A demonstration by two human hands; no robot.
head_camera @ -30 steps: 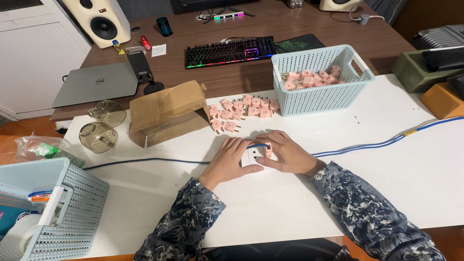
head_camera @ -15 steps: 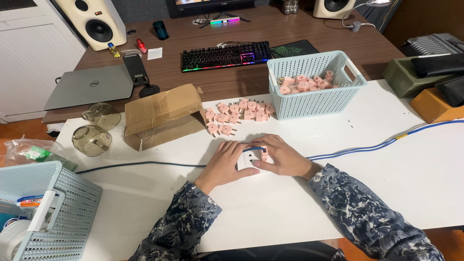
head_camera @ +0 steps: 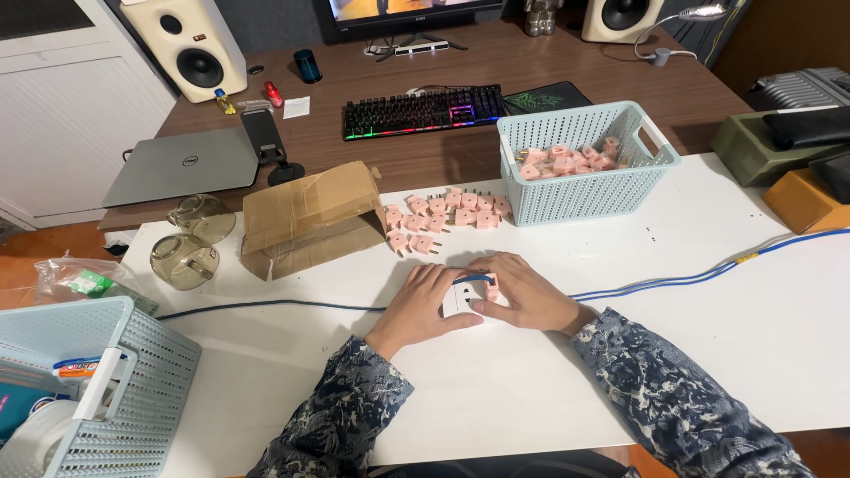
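I'm leaning over the white counter (head_camera: 620, 372), with a light blue basket (head_camera: 584, 190) of pink plugs sitting at its far edge and a loose pile of pink plugs (head_camera: 443, 217) lying beside it. My left hand (head_camera: 423, 305) is curling around the white socket block (head_camera: 460, 299) at the counter's middle, steadying it. My right hand (head_camera: 522, 294) is closing its fingers on one pink plug (head_camera: 490, 285), pressing it at the block's top.
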